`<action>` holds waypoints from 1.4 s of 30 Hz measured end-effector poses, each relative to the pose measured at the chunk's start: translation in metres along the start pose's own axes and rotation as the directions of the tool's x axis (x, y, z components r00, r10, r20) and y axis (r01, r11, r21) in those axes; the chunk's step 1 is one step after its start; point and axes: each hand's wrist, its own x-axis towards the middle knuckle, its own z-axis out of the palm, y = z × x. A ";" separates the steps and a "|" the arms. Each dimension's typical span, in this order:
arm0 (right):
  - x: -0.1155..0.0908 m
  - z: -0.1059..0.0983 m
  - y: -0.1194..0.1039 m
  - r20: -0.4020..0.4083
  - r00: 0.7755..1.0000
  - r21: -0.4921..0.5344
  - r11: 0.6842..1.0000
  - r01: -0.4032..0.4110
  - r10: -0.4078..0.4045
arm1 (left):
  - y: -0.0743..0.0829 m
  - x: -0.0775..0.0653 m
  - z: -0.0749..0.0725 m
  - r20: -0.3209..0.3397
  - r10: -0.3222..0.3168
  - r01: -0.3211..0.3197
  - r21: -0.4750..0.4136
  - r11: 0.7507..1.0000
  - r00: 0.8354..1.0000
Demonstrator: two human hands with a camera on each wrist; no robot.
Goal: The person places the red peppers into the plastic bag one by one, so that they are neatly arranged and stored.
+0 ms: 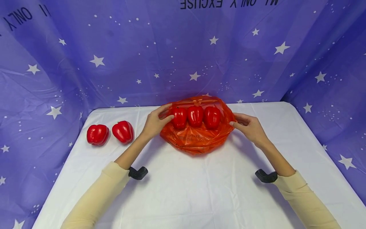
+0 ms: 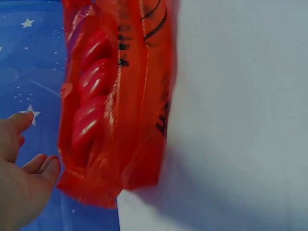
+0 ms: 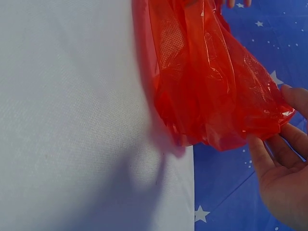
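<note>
Three red bell peppers [image 1: 195,116] are sitting in one red plastic bag [image 1: 197,144]; two more peppers [image 1: 123,132] are lying at left. Two hands [image 1: 154,123] [image 1: 251,129] and two black wrist devices [image 1: 138,173] are showing.

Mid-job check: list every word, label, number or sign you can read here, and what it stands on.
"EXCUSE": purple starry backdrop, upside down, top middle.
"ONLY": same backdrop, upside down, top left.
Other backdrop letters: broken by folds or the picture edge; not fully readable.
Dark printing on the red plastic bag: too small, blurred and creased to read.
No number or brand is legible.
</note>
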 end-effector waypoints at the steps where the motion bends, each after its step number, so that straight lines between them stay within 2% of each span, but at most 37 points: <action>1: 0.001 0.000 0.003 -0.001 1.000 -0.003 1.000 -0.003 0.003 | 0.005 -0.004 -0.005 0.008 0.003 -0.003 -0.034 0.999 1.000; 3: 0.001 -0.001 0.005 -0.003 1.000 -0.010 1.000 -0.004 0.003 | 0.015 -0.013 -0.016 0.017 0.006 -0.005 -0.083 0.997 1.000; 7: -0.003 0.000 -0.005 0.002 1.000 -0.013 1.000 -0.002 0.002 | 0.034 -0.032 -0.037 0.005 0.014 -0.013 -0.082 0.997 1.000; 10: -0.008 0.002 -0.019 0.004 1.000 -0.022 1.000 -0.004 0.004 | 0.038 -0.046 -0.054 -0.033 0.011 -0.012 -0.039 0.999 0.999; 13: -0.010 0.003 -0.026 0.003 1.000 -0.028 1.000 -0.002 0.002 | 0.035 -0.058 -0.072 -0.079 -0.010 0.011 0.012 1.000 0.997; 16: -0.010 0.002 -0.025 0.004 1.000 -0.022 1.000 -0.002 0.002 | 0.024 -0.070 -0.092 -0.123 -0.043 0.052 0.070 0.996 0.991; 20: -0.012 0.002 -0.025 0.003 1.000 -0.027 1.000 -0.004 0.004 | -0.004 -0.083 -0.122 -0.191 -0.080 0.114 0.175 0.978 0.978; 23: -0.012 0.003 -0.025 0.004 1.000 -0.028 1.000 -0.002 0.002 | -0.023 -0.092 -0.146 -0.239 -0.105 0.173 0.282 0.944 0.965; 26: -0.012 0.003 -0.025 0.009 1.000 -0.020 1.000 0.005 -0.005 | -0.036 -0.101 -0.167 -0.261 -0.131 0.222 0.358 0.907 0.956; 29: -0.012 0.004 -0.024 0.013 1.000 -0.012 1.000 0.011 -0.011 | -0.048 -0.106 -0.185 -0.225 -0.150 0.227 0.376 0.898 0.963; 34: -0.010 0.004 -0.021 0.018 1.000 -0.023 1.000 0.021 -0.020 | -0.069 -0.111 -0.206 -0.147 -0.162 0.205 0.345 0.916 0.976; 38: -0.009 0.004 -0.020 0.028 0.999 -0.018 1.000 0.025 -0.024 | -0.081 -0.114 -0.214 -0.141 -0.214 0.251 0.353 0.901 0.966; 42: -0.010 0.004 -0.020 0.027 0.999 -0.012 1.000 0.024 -0.023 | -0.090 -0.117 -0.216 -0.117 -0.314 0.335 0.299 0.894 0.942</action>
